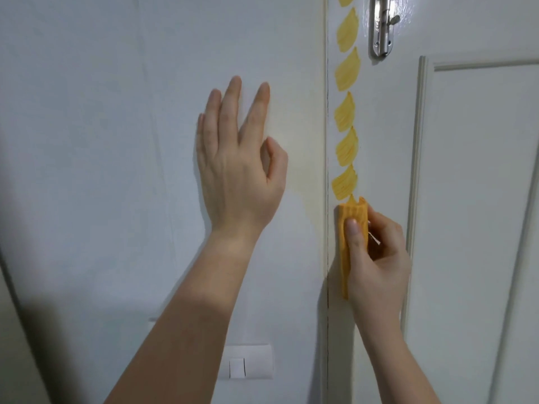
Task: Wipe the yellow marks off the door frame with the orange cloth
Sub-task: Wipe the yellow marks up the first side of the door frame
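A column of several leaf-shaped yellow marks runs down the white door frame, just right of a vertical seam. My right hand grips a folded orange cloth and presses its top edge against the frame directly under the lowest yellow mark. My thumb lies across the cloth. My left hand rests flat on the white wall to the left of the seam, fingers spread, holding nothing.
A metal latch plate is fixed to the door at the top right. A raised panel moulding runs down the door on the right. A white wall switch sits low on the wall beneath my left forearm.
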`<state>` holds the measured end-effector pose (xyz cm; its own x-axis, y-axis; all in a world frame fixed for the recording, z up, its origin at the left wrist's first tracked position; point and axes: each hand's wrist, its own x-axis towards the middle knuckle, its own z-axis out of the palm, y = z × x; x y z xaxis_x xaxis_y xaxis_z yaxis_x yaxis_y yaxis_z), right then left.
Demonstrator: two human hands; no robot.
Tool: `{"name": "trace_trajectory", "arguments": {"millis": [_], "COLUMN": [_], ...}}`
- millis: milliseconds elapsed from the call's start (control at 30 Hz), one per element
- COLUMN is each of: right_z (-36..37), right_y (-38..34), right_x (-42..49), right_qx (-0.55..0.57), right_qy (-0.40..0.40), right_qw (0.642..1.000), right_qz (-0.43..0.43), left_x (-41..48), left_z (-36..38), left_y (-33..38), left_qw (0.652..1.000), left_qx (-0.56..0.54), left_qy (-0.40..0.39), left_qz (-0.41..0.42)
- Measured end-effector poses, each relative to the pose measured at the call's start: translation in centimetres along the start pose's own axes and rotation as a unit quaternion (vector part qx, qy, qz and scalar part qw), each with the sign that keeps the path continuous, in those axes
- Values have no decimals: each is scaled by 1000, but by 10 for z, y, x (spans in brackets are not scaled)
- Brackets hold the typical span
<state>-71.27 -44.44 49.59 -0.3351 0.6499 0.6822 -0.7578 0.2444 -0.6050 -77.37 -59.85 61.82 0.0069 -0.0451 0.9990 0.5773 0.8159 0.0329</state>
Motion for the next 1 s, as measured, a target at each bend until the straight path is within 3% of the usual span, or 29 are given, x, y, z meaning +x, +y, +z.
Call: {"name": "trace_trajectory", "arguments": {"millis": [167,300,433,667,833,1000], "right_z": [-9,11,18,8,26,15], "right_y": [15,-4,-15,-8,-25,-27], "right_x": [-19,3,22,-2,30,32], "right_qx": [12,-17,-6,16,-79,-4], "right_qy": [-7,-5,10,15,-1,-32], "right_qw": [999,1000,1000,999,997,999], "right_qz": [32,-25,-27,34,-4,2], "left_x": [-6,-5,-5,-5,-5,-5], "left_z": [2,1,0,-2,-2,-1], "left_y": [-1,-1,0,0,-1,0], "left_qw": [1000,1000,1000,1000,999,999], "left_qx": [24,27,21,22,29,27], "left_qy": [-12,-13,-17,-21,-25,-26], "left_qz": [4,-1,-4,-1,-2,-3]}}
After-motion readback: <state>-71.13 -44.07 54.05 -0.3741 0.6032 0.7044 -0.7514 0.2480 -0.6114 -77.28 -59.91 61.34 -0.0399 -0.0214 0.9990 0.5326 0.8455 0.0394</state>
